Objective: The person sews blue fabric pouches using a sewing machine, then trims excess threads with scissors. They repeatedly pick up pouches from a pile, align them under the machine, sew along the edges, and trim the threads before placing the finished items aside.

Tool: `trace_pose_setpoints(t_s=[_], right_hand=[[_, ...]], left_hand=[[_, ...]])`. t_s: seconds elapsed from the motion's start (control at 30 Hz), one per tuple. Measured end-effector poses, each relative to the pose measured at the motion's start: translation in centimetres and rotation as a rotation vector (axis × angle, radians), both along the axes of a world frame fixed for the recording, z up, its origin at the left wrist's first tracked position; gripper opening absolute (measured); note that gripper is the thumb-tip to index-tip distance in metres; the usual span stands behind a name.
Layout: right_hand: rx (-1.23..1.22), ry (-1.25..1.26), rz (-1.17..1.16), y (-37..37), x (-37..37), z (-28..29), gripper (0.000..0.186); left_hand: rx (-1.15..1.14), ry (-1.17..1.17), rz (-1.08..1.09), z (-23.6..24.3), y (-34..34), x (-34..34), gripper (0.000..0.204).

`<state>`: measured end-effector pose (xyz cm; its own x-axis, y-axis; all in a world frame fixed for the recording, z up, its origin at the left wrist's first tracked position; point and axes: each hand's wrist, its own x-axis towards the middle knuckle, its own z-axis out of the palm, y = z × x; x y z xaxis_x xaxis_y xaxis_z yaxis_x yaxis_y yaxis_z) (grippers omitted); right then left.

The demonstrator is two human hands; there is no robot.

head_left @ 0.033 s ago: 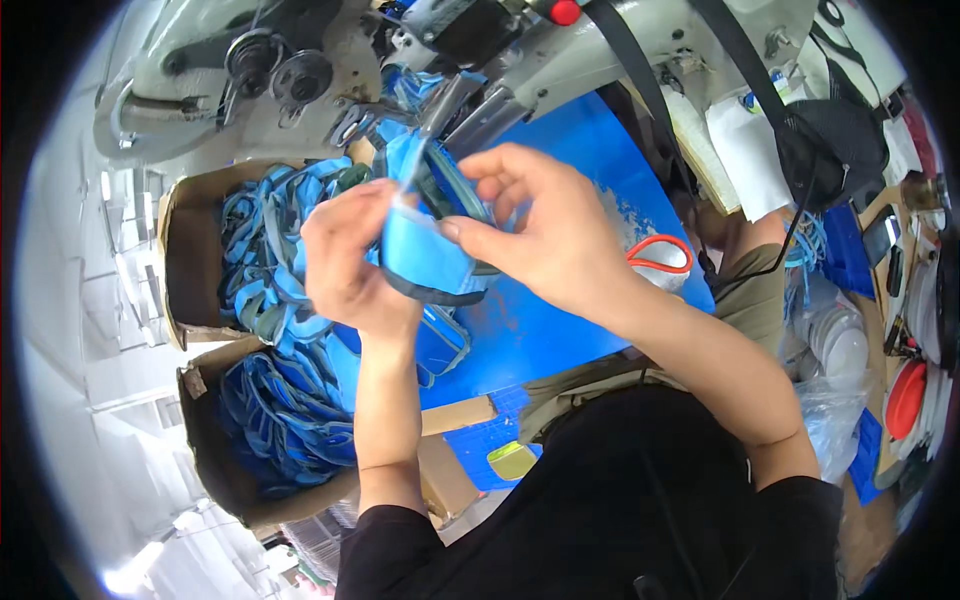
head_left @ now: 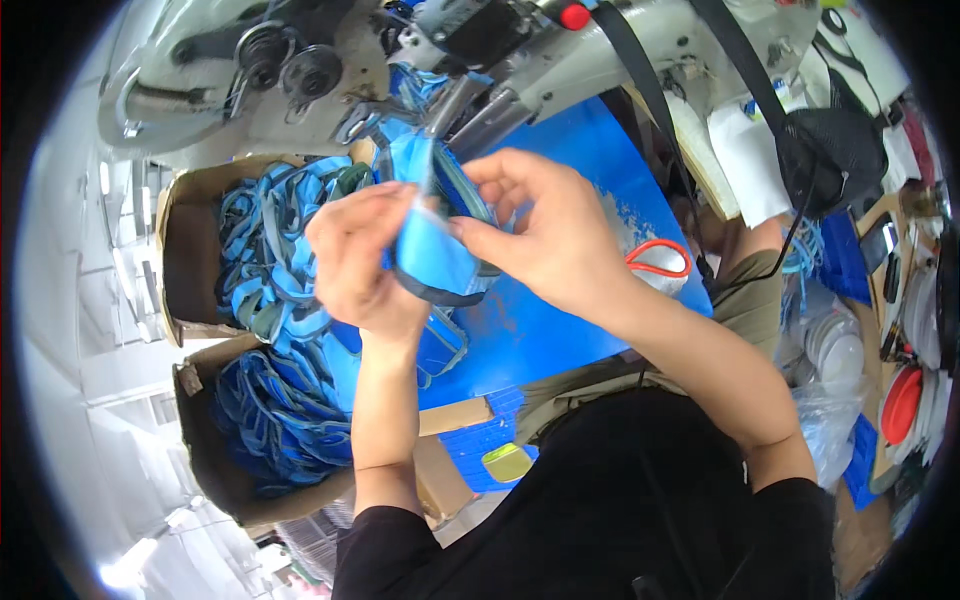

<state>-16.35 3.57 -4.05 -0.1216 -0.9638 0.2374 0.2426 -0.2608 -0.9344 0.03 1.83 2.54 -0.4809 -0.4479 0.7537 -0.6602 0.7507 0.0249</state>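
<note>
A light blue fabric piece (head_left: 440, 262) with a dark bound edge is held up over the blue work surface, beneath a sewing machine (head_left: 560, 75). My left hand (head_left: 368, 260) is slightly blurred, its fingers pinched on the piece's upper left edge. From the other side my right hand (head_left: 545, 215) grips the piece, its thumb on the cloth and its fingers curled behind. More blue and dark green fabric runs from between my hands up to the machine's metal arm (head_left: 455, 110). The left fingertips partly hide the edge they hold.
At the left, two cardboard boxes (head_left: 190, 265) hold heaps of blue trimmed strips (head_left: 290, 415). Red-handled scissors (head_left: 660, 258) lie at the right of the blue table (head_left: 540, 335). Black straps (head_left: 640, 75) hang at the upper right, and a red round thing (head_left: 902, 405) sits far right.
The view has shifted slightly. The light blue fabric piece and my left hand appear a little farther right; both hands keep their grip.
</note>
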Motion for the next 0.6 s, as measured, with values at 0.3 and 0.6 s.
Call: trace_pose_setpoints(t_s=[0.3,0.6], right_hand=[[0.051,-0.025,0.072,0.5,0.4,-1.5,0.02],[0.048,-0.004,0.03,-1.4,1.4,-1.6,0.019]], left_hand=[[-0.039,-0.157,-0.009,-0.7,-0.2,-0.3,0.03],[0.029,-0.158,-0.023,0.0,-2.8,0.7,0.025]])
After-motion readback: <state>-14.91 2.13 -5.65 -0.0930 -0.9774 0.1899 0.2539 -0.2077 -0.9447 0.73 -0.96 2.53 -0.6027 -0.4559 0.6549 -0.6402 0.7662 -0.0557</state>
